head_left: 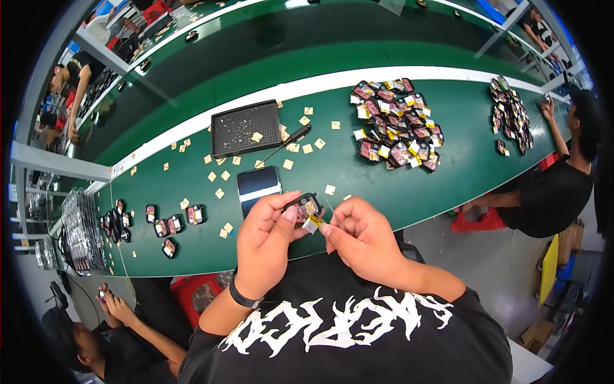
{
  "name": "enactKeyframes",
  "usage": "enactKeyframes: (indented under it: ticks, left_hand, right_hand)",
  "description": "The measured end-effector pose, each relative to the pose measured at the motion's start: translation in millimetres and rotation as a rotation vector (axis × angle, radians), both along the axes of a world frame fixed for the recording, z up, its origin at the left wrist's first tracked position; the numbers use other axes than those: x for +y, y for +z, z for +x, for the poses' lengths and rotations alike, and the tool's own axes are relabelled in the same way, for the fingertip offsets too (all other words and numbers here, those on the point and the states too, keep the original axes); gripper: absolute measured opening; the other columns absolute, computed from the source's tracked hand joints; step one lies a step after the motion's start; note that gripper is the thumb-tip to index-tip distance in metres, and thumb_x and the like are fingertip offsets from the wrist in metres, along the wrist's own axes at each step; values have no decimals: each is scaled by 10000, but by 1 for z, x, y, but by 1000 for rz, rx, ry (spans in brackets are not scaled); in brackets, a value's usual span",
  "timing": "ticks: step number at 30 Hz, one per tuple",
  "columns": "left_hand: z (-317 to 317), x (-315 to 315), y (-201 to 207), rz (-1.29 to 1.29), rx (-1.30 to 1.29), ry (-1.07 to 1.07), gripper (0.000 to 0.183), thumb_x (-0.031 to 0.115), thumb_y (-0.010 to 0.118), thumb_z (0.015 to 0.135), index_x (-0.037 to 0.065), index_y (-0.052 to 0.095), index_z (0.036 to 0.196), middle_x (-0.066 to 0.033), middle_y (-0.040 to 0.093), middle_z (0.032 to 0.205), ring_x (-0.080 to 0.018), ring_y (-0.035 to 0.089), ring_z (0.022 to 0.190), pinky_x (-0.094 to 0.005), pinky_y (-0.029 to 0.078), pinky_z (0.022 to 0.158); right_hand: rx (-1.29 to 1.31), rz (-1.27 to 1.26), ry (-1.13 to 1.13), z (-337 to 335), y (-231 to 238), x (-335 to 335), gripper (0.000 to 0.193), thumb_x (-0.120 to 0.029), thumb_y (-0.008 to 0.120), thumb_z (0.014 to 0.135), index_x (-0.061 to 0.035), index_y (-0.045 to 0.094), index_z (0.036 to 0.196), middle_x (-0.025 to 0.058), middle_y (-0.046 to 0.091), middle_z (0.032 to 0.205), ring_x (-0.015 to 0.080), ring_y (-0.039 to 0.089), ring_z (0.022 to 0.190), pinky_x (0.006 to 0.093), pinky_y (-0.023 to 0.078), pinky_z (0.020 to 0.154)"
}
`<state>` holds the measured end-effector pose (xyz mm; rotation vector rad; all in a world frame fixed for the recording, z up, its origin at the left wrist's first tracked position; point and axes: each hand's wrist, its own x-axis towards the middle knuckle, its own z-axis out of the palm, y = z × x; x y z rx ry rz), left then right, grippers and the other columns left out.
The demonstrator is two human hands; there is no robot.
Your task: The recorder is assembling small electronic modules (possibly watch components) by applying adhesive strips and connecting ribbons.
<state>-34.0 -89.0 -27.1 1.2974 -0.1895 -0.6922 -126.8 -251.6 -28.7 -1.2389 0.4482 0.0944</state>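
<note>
My left hand (265, 237) is closed around a small black plastic device housing (309, 198), tilted up above the table's near edge. Inside the housing a reddish circuit board shows, and a small silver battery pouch with yellow tape (313, 223) hangs at its lower side. My right hand (363, 238) is closed in a pinch just right of the battery pouch. Out of its fingers sticks a thin metal tool (334, 212), possibly tweezers. Whether the right fingertips touch the pouch is hard to tell. A dark phone-like slab (259, 185) lies just beyond my left hand.
On the green table (320, 179) lie a black tray (246, 130), a screwdriver (294, 137) and scattered beige squares. A large pile of similar housings (396, 125) stands to the right, more (169, 224) at left. Co-workers sit at right (543, 198) and lower left (121, 345).
</note>
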Motion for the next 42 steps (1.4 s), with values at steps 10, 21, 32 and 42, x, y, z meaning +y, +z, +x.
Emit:
enactKeyframes:
  ticks: [10, 21, 32, 42]
  left_hand:
    - [0, 0, 2, -155, 213, 61, 213, 52, 504, 1039, 8, 503, 1248, -118, 651, 1174, -216, 688, 1055, -333, 612, 895]
    - [-2, -1, -11, -159, 41, -17, 193, -58, 539, 988, -10, 489, 1168, -135, 648, 1119, -181, 677, 1017, -344, 609, 896]
    - [-7, -9, -20, -98, -100, 29, 154, -73, 554, 960, -60, 494, 1101, -135, 648, 1042, -107, 669, 869, -250, 543, 695]
    - [-9, -4, -31, -220, -120, -60, 173, -86, 524, 977, -37, 496, 1140, -132, 623, 1136, -117, 638, 1041, -281, 545, 886]
  right_hand:
    - [-304, -67, -105, -7, -12, -8, 239, -68, 716, 935, -23, 556, 1106, 13, 615, 824, 11, 497, 656, 212, 387, 530]
    - [-277, -696, 120, 7, 4, -6, 167, -51, 702, 936, 4, 652, 1085, 92, 702, 890, 129, 683, 763, 278, 534, 638]
    - [-207, -295, -61, 7, -13, 0, 107, -18, 702, 942, 54, 636, 987, 98, 741, 919, 98, 702, 841, 224, 548, 705]
    - [-170, -491, -60, 8, -5, -3, 104, -65, 772, 889, 13, 765, 958, 51, 670, 846, 77, 565, 725, 254, 447, 611]
